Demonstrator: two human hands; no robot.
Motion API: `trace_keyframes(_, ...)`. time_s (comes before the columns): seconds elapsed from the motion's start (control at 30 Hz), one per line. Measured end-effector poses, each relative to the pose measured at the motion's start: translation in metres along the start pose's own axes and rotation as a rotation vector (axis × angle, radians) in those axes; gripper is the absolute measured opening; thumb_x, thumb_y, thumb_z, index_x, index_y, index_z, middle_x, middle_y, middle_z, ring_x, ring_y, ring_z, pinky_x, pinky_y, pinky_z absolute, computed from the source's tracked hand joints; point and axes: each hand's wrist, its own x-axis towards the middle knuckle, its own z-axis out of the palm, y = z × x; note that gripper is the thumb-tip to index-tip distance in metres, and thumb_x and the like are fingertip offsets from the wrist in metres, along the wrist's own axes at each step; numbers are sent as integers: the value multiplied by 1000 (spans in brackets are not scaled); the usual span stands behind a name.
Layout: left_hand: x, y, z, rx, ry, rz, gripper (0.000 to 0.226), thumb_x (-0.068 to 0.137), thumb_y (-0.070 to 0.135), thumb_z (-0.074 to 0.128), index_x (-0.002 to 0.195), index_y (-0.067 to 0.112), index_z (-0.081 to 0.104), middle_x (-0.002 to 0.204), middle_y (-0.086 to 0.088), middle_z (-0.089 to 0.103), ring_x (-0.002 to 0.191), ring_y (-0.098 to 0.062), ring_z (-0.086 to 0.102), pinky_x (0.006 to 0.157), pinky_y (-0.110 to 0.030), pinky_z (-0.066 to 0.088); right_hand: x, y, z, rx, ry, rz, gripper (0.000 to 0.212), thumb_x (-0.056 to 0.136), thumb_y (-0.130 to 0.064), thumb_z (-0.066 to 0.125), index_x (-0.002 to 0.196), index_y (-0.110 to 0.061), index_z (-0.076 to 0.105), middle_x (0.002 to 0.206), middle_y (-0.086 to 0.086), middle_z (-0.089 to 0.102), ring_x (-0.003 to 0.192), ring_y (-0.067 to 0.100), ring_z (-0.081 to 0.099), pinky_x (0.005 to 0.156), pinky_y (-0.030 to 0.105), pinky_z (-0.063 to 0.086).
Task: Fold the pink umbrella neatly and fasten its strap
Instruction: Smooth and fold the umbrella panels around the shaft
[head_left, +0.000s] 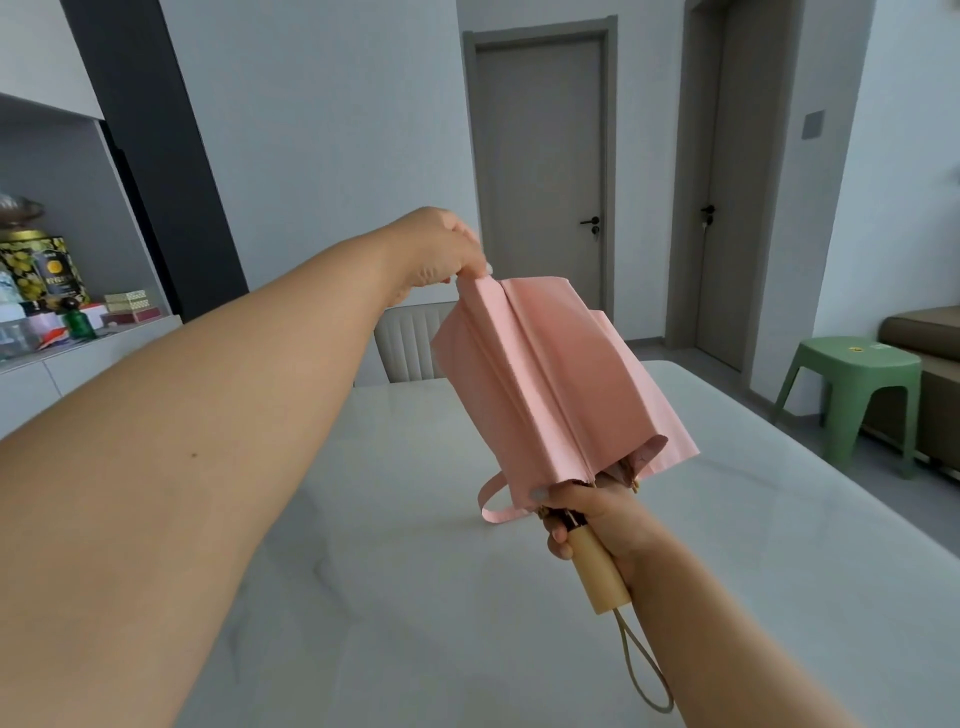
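A collapsed pink umbrella (550, 384) hangs in the air above a white table (415, 545), its canopy loose in broad pleats. My left hand (441, 249) is stretched forward and pinches the top edge of one pleat, pulling it up and left. My right hand (587, 525) grips the top of the pale wooden handle (597, 577), just below the canopy's rim. The pink strap (493, 501) dangles loose in a curl at the lower left of the canopy. A beige wrist loop (644, 670) hangs from the handle's end.
A padded chair back (410, 343) stands at the table's far side. A green plastic stool (852, 389) is to the right, beside a brown sofa. Tins and bottles (47, 291) crowd a shelf at the left. Two grey doors are behind.
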Motion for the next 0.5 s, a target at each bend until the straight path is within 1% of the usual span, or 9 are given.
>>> trace_keyframes(0.07,0,0,2,-56,-14,24,29,82,6,64,108,18,64,81,2,54,67,-10,46,63,-21,36,-1,-1,1,13,-10,0,18,63,-1,69,81,-2,64,60,13,58,44,20,43,42,27,39)
trace_keyframes(0.1,-1,-1,2,-111,-28,20,30,81,2,61,106,19,66,77,2,53,65,-11,43,64,-22,36,-2,-2,2,16,-22,-5,12,62,-1,69,73,-6,69,60,13,59,44,19,43,42,26,38)
trace_keyframes(0.17,0,-6,0,-254,-17,-13,31,80,-3,56,99,20,67,72,1,49,63,-12,40,65,-25,36,-4,-4,4,17,-43,-28,13,60,-3,68,58,-15,72,59,10,61,44,19,42,42,26,37)
trace_keyframes(0.2,0,-9,-1,-317,15,-40,30,79,-4,54,95,20,66,72,0,48,63,-12,40,65,-25,37,-5,-5,4,22,-44,-38,13,59,-3,69,56,-15,72,59,10,62,44,20,41,42,26,37)
trace_keyframes(0.27,1,-13,-1,-365,136,-117,21,80,5,55,95,17,62,80,-2,48,66,-13,43,65,-27,43,-4,-5,3,23,-28,-56,13,60,0,71,62,-13,72,60,11,63,44,20,41,43,27,37)
trace_keyframes(0.3,0,-12,3,-348,205,-168,20,81,15,58,101,16,59,87,-2,49,69,-13,46,66,-28,46,-3,-5,3,12,-17,-56,13,64,2,72,70,-9,70,61,11,63,45,20,42,43,27,38)
trace_keyframes(0.37,-5,-10,16,-300,279,-265,41,81,39,59,112,14,50,91,-2,52,75,-16,54,70,-31,50,-2,-4,3,-24,26,-42,27,67,2,74,91,0,62,61,12,62,44,20,44,44,27,40)
trace_keyframes(0.43,-10,-9,34,-218,269,-273,49,77,53,56,103,12,52,84,-3,59,76,-22,62,74,-32,53,0,-3,4,-46,65,-24,44,59,-3,76,99,5,59,62,13,59,43,20,45,43,27,41)
trace_keyframes(0.5,-12,-17,51,-117,263,-241,33,78,45,51,81,13,58,74,-3,64,75,-26,68,78,-32,55,0,-3,6,-55,65,-32,45,57,-5,76,97,6,59,59,11,59,42,19,45,43,27,41)
